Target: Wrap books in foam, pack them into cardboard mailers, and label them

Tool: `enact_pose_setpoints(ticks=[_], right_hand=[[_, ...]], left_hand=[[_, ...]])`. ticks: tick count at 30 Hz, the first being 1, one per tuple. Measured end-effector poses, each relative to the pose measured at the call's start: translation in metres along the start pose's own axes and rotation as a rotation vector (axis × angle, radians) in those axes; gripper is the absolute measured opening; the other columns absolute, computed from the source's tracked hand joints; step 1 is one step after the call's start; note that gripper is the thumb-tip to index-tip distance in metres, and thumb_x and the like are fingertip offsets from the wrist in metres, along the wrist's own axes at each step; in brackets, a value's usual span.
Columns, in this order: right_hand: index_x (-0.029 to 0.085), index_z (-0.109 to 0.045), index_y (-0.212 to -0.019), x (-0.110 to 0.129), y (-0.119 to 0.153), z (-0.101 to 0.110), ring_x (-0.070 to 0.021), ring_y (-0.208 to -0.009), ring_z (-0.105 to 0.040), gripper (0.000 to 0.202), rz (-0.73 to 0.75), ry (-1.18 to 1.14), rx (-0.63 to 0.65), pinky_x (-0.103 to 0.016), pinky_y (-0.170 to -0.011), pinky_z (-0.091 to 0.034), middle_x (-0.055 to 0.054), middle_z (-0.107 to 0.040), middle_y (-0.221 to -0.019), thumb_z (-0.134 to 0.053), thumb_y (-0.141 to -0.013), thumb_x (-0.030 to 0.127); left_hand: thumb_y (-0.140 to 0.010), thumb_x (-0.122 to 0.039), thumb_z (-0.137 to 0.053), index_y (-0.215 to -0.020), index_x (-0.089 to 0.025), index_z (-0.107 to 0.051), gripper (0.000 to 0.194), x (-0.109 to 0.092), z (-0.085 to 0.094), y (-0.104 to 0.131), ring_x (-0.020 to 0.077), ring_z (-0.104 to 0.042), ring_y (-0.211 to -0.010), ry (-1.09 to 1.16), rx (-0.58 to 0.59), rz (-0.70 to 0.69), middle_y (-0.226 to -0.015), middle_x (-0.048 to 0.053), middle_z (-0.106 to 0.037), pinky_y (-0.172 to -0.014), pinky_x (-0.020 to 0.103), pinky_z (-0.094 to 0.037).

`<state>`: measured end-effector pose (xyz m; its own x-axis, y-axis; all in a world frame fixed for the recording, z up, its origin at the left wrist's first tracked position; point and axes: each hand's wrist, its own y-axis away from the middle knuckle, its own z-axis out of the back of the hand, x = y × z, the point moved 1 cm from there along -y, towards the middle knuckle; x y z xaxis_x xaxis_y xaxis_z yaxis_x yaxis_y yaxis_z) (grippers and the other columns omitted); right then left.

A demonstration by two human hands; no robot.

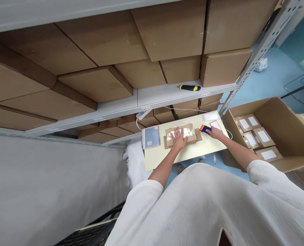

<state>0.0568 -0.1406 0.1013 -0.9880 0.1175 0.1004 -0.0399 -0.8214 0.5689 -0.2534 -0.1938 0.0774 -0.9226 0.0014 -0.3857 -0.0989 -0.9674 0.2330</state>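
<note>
My left hand lies flat with spread fingers on a small taped cardboard box. A white label shows on its top, partly under my fingers. Cardboard flaps stick out at both ends of the box. Just to the right, my right hand is closed around an orange-and-blue hand tool, whose exact kind I cannot make out. The tool's orange end points toward the box. Beside my right hand a phone with a lit screen lies on the pale yellow table.
A blue folder lies at the table's left end. On the right, a large open carton holds several labelled small boxes. Metal shelving with cardboard boxes rises behind the table; a black-and-yellow cutter rests on it. White wrap hangs at left.
</note>
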Motion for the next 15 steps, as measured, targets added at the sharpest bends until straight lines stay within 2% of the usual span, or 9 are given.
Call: enact_pose_setpoints(ticks=[3,7,11,15], right_hand=[[0.012,-0.053,-0.148,-0.001,0.010,-0.012,-0.0379,-0.127,-0.073,0.057,-0.032,-0.066,-0.003,-0.043,-0.094,-0.056,-0.029,-0.073,-0.138,-0.032,-0.117,0.054],[0.010,-0.057,-0.145,0.005,0.021,-0.024,-0.0366,-0.121,-0.075,0.047,-0.071,-0.132,0.006,-0.041,-0.090,-0.058,-0.027,-0.074,-0.135,-0.043,-0.113,0.043],[0.014,-0.056,-0.149,0.017,0.031,-0.039,-0.0353,-0.124,-0.073,0.046,-0.147,-0.111,-0.021,-0.039,-0.088,-0.059,-0.026,-0.069,-0.142,-0.043,-0.112,0.039],[0.017,-0.054,-0.154,0.027,0.034,-0.058,-0.0348,-0.132,-0.069,0.047,-0.181,-0.076,-0.024,-0.040,-0.090,-0.060,-0.027,-0.062,-0.151,-0.040,-0.113,0.036]], left_hand=[[-0.111,-0.052,-0.040,-0.179,-0.021,-0.033,0.075,0.008,0.001,0.003,0.0360,-0.009,-0.177,0.016,-0.024,-0.028,-0.189,0.015,-0.018,-0.141,0.068,-0.007],[-0.111,-0.044,-0.041,-0.173,-0.019,-0.042,0.067,0.022,0.005,0.008,0.0341,-0.019,-0.175,0.024,-0.062,-0.082,-0.186,0.017,-0.028,-0.142,0.064,-0.014],[-0.112,-0.038,-0.040,-0.168,-0.019,-0.049,0.061,0.034,0.012,0.017,0.0303,-0.027,-0.173,0.003,-0.067,-0.149,-0.183,0.015,-0.035,-0.144,0.055,-0.018],[-0.112,-0.038,-0.038,-0.171,-0.022,-0.046,0.062,0.041,0.017,0.027,0.0304,-0.028,-0.173,-0.022,-0.055,-0.184,-0.184,0.011,-0.036,-0.144,0.056,-0.018]])
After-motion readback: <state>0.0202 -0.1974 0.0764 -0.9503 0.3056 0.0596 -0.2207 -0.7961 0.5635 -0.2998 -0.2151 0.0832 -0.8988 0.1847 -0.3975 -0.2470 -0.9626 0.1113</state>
